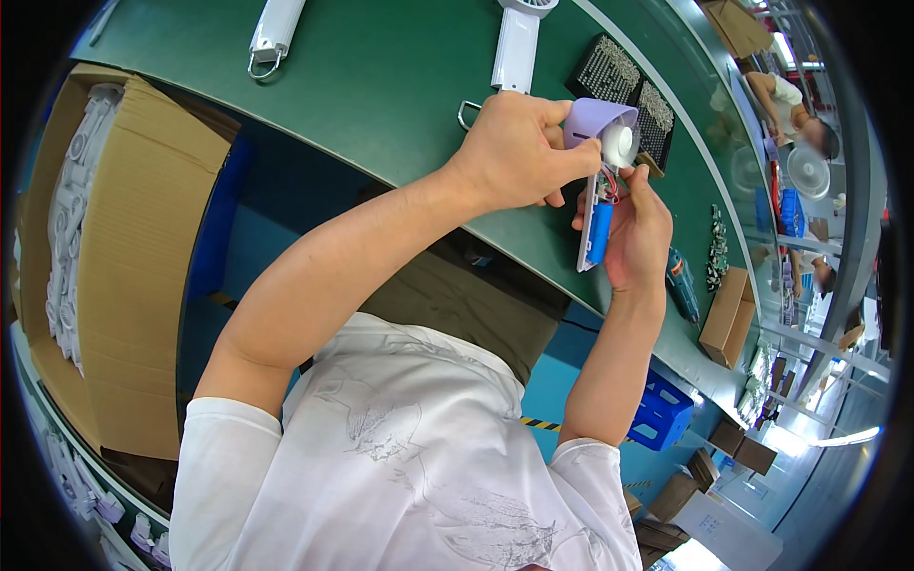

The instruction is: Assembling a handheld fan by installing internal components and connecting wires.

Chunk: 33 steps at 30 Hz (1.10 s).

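Workpiece: small handheld fan point(602, 181), part-assembled, held above the green bench point(381, 86) at centre-right of the frame; lilac head shell, white motor hub, open white handle with a blue battery cell point(600, 232) and red wires exposed.
Left hand point(519, 152): closed around the lilac head shell, fingers curled over its top and near side, thumb towards the hub.
Right hand point(636, 233): wrapped behind the open handle, gripping it from the far side; thumb tip lies close to the wiring just below the hub.
Step in hand: judged to be seating the motor head onto the handle half and tucking the leads in; the handle is still uncovered.
Next move calls for: leads kept clear of the seam, head held square to the handle, steady two-handed grip; a pinched wire is the likely fault.
Bench, upper frame: two white fan handles point(517, 48) with wire loops, lying flat and apart from the hands.
Bench, upper right: black trays point(619, 81) of small parts, just beyond the workpiece.
Left of frame: cardboard carton point(143, 247) stocked with white mouldings.
Right of frame: teal power driver point(682, 283) near a small brown box point(727, 316).
Far right: other people at work, well apart.
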Each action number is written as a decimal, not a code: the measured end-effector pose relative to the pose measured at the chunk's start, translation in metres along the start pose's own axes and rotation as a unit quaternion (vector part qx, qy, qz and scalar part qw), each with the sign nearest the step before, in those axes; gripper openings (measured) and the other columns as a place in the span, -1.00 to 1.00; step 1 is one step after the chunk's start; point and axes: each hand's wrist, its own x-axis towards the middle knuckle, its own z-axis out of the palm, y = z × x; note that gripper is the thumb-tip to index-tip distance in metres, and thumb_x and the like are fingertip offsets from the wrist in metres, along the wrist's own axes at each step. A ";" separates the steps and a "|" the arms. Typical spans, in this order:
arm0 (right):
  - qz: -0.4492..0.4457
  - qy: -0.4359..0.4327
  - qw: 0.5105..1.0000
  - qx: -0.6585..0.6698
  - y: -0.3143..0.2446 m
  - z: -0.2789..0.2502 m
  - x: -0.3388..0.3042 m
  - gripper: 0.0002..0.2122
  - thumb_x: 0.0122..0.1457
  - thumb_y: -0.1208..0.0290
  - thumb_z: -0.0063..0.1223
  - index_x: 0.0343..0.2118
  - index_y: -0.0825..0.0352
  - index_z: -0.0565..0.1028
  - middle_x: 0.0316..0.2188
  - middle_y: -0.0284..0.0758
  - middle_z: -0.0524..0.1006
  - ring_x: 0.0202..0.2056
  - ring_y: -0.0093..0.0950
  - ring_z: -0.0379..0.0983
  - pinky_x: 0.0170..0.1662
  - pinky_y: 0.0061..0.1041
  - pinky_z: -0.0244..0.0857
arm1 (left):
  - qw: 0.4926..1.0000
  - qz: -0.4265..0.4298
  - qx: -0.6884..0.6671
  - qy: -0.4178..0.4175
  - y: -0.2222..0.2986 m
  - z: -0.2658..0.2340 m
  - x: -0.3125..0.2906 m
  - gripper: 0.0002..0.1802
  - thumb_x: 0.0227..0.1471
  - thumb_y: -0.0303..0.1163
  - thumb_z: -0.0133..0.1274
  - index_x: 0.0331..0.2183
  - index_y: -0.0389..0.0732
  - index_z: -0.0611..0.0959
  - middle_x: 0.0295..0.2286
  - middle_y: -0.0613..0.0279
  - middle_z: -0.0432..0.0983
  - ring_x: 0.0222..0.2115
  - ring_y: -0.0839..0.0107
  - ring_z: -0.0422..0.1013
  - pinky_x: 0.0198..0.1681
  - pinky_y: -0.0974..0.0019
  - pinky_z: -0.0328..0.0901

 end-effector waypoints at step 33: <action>0.002 -0.005 1.000 -0.003 0.000 -0.001 0.000 -0.62 0.44 0.11 -0.27 -0.11 0.40 0.40 -0.45 -0.17 0.54 -0.47 -0.37 0.53 -0.44 -0.41 0.47 | 1.000 0.005 0.003 -0.016 0.000 -0.001 -0.001 -0.72 0.09 -0.39 0.17 -0.18 -0.36 0.68 -0.71 0.38 0.49 -0.71 0.60 0.47 -0.70 0.52 0.30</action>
